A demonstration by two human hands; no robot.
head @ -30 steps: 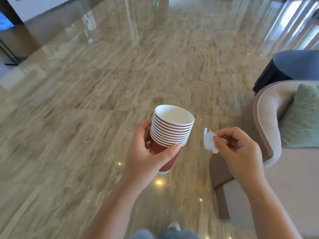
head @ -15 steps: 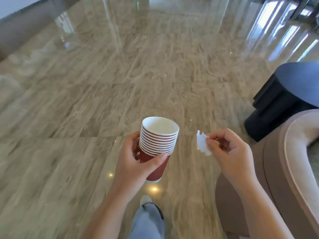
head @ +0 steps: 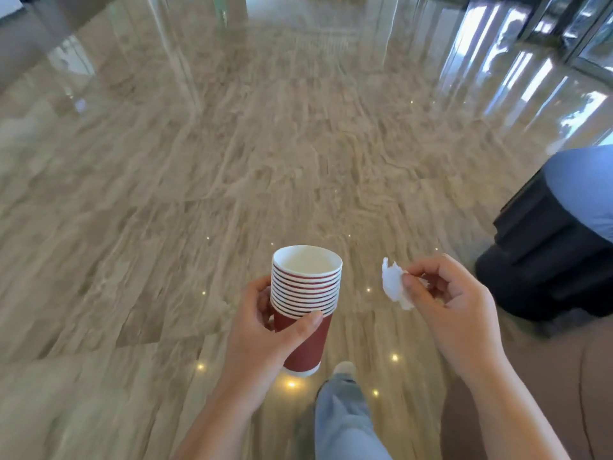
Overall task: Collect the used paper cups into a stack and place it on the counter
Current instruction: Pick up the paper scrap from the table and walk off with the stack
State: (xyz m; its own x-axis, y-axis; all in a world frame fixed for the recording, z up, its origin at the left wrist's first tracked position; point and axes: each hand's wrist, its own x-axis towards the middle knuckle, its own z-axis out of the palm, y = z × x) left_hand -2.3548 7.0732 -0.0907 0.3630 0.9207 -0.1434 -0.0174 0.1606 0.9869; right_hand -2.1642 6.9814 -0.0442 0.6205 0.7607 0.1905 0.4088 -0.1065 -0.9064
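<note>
One stack of red paper cups (head: 306, 293), about ten rims, is held upright over the shiny floor (head: 232, 161). The left hand (head: 262, 336) wraps its fingers round the bottom cup. The right hand (head: 457, 313), held up beside it, pinches one white paper scrap (head: 393, 287).

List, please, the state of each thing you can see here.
stack of paper cups: nested, roughly upright, top cup looks empty, held in the air.
left hand: grips the stack's red side.
right hand: pinches the tissue.
tissue: crumpled, held in the air.
</note>
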